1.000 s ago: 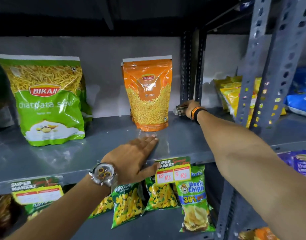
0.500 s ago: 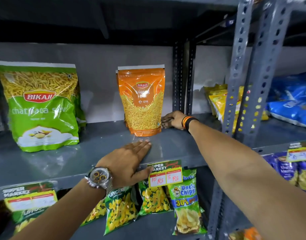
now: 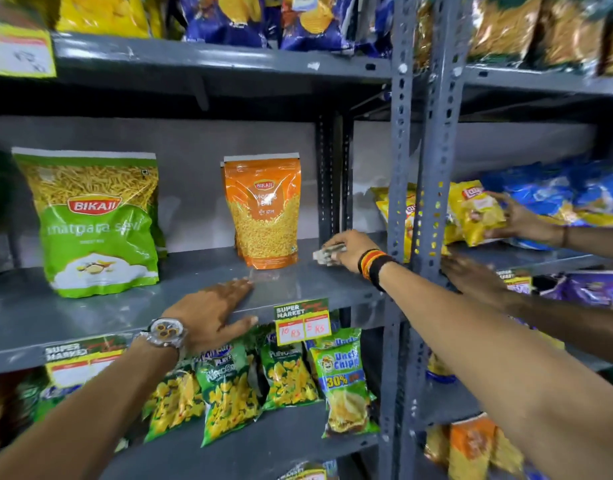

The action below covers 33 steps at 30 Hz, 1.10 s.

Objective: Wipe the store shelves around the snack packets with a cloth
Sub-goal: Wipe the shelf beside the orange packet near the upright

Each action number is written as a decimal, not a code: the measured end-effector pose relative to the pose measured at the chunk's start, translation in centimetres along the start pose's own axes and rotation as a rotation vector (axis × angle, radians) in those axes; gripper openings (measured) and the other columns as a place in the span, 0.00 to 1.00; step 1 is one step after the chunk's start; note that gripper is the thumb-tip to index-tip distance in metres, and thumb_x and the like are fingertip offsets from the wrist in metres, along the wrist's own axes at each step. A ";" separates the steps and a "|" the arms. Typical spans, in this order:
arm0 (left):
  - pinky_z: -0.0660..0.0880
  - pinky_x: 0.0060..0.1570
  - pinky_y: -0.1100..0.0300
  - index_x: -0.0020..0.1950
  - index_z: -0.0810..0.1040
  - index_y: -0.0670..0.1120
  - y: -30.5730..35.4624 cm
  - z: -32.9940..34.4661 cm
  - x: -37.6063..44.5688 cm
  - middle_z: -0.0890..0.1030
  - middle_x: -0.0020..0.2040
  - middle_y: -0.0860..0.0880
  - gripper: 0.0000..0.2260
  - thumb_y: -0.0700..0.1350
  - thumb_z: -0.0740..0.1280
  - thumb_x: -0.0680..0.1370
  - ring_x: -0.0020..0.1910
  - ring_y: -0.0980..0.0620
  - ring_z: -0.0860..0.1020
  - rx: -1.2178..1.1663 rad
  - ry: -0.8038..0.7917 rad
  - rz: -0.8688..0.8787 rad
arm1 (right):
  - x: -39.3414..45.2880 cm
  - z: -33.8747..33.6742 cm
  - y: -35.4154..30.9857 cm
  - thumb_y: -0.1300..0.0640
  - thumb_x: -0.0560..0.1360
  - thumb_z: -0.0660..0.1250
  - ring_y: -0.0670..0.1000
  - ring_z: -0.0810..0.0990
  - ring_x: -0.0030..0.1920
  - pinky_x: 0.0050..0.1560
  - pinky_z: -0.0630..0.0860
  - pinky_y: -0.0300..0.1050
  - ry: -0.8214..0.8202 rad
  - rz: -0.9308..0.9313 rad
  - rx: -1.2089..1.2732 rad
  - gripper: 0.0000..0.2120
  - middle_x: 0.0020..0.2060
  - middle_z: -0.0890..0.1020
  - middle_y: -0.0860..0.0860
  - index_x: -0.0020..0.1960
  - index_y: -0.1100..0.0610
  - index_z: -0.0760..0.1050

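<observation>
A grey metal shelf (image 3: 90, 313) carries a big green Bikaji packet (image 3: 93, 220) at the left and an orange Bikaji packet (image 3: 263, 213) in the middle. My right hand (image 3: 350, 249), with a striped wristband, is shut on a small bunched cloth (image 3: 325, 254) pressed onto the shelf just right of the orange packet. My left hand (image 3: 215, 311), with a watch on the wrist, lies flat and open on the shelf's front edge, thumb over the lip.
Slotted grey uprights (image 3: 433, 202) stand right of my right hand. Another person's two hands (image 3: 519, 220) handle yellow chip packets (image 3: 474, 213) on the neighbouring shelf. Small snack packets (image 3: 287, 375) hang below, price tags (image 3: 303, 323) sit on the shelf lip, more packets fill the top shelf.
My view has lifted, bringing the top shelf into sight. My right hand with the cloth stays beside the orange packet. Another person's hands have appeared at the right shelf.
</observation>
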<state>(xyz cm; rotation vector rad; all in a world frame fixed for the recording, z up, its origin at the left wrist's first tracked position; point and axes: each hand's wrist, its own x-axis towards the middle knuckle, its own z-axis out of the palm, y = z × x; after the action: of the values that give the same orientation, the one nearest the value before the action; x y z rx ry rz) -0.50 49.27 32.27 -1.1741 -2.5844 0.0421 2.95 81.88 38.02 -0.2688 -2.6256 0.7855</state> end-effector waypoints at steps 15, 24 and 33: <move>0.64 0.75 0.52 0.83 0.56 0.49 -2.0 0.3 -2.2 0.64 0.81 0.48 0.47 0.77 0.40 0.73 0.78 0.48 0.65 0.002 0.023 -0.097 | -2.0 2.0 -2.1 0.53 0.74 0.66 0.55 0.81 0.56 0.60 0.77 0.52 0.019 -0.033 -0.151 0.11 0.58 0.83 0.50 0.55 0.44 0.80; 0.62 0.75 0.54 0.82 0.57 0.48 -1.8 0.2 -2.4 0.64 0.81 0.48 0.42 0.73 0.44 0.75 0.78 0.48 0.65 0.006 0.037 -0.085 | -7.8 4.6 -6.1 0.56 0.76 0.68 0.49 0.80 0.50 0.48 0.75 0.42 -0.221 -0.299 0.030 0.14 0.58 0.81 0.48 0.61 0.46 0.79; 0.62 0.75 0.54 0.83 0.55 0.49 -1.5 0.1 -2.6 0.62 0.82 0.49 0.47 0.77 0.38 0.73 0.78 0.50 0.64 0.022 0.025 -0.101 | -5.8 3.6 -3.2 0.53 0.76 0.67 0.52 0.78 0.53 0.60 0.74 0.53 -0.150 -0.284 -0.067 0.13 0.54 0.79 0.48 0.59 0.40 0.78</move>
<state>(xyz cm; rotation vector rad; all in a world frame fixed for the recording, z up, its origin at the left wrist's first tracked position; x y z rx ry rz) -0.04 46.36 31.75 -1.0286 -2.6103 0.0329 6.51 75.79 35.23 0.1501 -2.7486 0.6432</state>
